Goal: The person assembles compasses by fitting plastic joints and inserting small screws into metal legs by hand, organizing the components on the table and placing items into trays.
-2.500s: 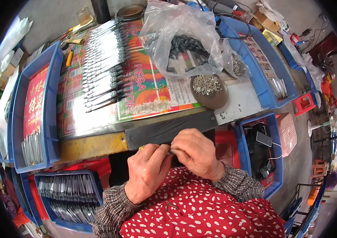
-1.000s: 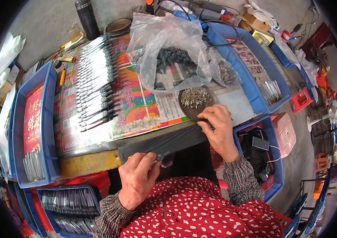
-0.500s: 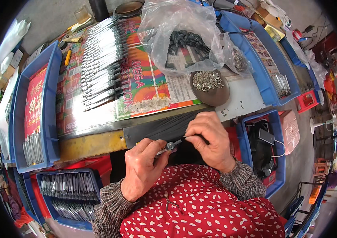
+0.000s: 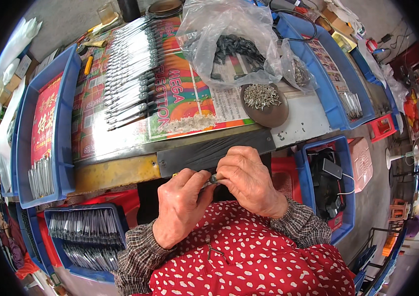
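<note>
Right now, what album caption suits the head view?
Left hand and right hand meet at a small dark part, near a round dish of small metal pieces.

Hardware on dish, bag behind

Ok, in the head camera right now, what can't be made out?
Head view: the held piece, mostly covered by the left hand and right hand; full shape unclear.
Head view: whether the right hand grips or only touches it, hidden by its own fingers.
Head view: metal bits on the dish, too small and heaped to count.
Head view: dark tube, top cut off by the upper edge.
</note>
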A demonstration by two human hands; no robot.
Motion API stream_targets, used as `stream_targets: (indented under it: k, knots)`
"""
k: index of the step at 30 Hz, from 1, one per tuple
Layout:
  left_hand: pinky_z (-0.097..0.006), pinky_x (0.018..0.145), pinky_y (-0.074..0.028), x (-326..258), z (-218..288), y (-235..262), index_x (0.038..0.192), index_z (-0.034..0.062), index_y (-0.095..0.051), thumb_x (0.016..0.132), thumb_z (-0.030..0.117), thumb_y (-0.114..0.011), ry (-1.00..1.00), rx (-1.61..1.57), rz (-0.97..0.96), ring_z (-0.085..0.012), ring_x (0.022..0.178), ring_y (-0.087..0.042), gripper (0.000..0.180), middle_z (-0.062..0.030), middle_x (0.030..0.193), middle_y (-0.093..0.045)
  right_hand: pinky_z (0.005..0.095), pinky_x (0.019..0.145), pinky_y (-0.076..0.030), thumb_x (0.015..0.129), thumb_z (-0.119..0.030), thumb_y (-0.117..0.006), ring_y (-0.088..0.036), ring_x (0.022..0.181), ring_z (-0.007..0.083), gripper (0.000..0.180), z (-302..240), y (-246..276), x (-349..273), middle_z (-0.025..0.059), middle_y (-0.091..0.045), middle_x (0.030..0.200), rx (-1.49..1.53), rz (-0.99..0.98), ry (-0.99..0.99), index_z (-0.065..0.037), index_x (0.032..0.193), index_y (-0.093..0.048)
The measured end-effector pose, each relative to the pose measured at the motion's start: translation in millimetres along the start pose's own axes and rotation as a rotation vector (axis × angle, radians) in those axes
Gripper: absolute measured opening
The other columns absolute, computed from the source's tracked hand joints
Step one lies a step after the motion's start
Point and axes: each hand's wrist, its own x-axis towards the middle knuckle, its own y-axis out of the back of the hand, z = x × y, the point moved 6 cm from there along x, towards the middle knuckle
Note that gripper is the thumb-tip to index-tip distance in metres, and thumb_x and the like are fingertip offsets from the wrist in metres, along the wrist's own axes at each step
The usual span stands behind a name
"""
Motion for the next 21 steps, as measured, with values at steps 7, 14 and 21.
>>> stream_targets:
  k: [7, 14, 21]
  knots:
    - [-0.036, 0.053, -0.049, -1.1, 3.0, 1.2, 0.095, 0.0039, -0.063, 0.068, 0.003, -0.074, -0.1, 0.1, 0.053, -0.0271, 0.061, -0.059, 0.029, -0.0093, 0.074, -0.056, 0.0451, 0.088, -0.044, 0.071, -0.006, -0.063, -0.056, 0.099, 0.028, 0.024, -16.4, -1.6, 8.1, 0.0112, -0.058, 0.098, -0.172, -0.09, 0.155, 0.003, 0.093, -0.06]
    - [-0.037, 0.058, -0.051, 0.9, 2.8, 6.4, 0.095, 0.0011, -0.064, 0.066, -0.003, -0.072, -0.072, 0.106, 0.052, -0.0292, 0.067, -0.063, 0.03, -0.0114, 0.079, -0.062, 0.0453, 0.085, -0.048, 0.072, -0.008, -0.065, -0.058, 0.097, 0.0265, 0.027, -14.6, -6.4, -4.3, 0.0104, -0.06, 0.104, -0.2, -0.015, 0.195, 0.002, 0.097, -0.065]
    - [-0.037, 0.051, -0.048, 3.3, 0.8, 10.8, 0.095, 0.0033, -0.062, 0.071, 0.004, -0.074, -0.147, 0.184, 0.124, -0.0266, 0.061, -0.059, 0.027, -0.0083, 0.074, -0.056, 0.0438, 0.079, -0.052, 0.069, -0.007, -0.069, -0.063, 0.092, 0.0264, 0.031, -15.1, -10.1, -2.4, 0.0108, -0.065, 0.104, -0.299, 0.065, 0.267, 0.0, 0.1, -0.067]
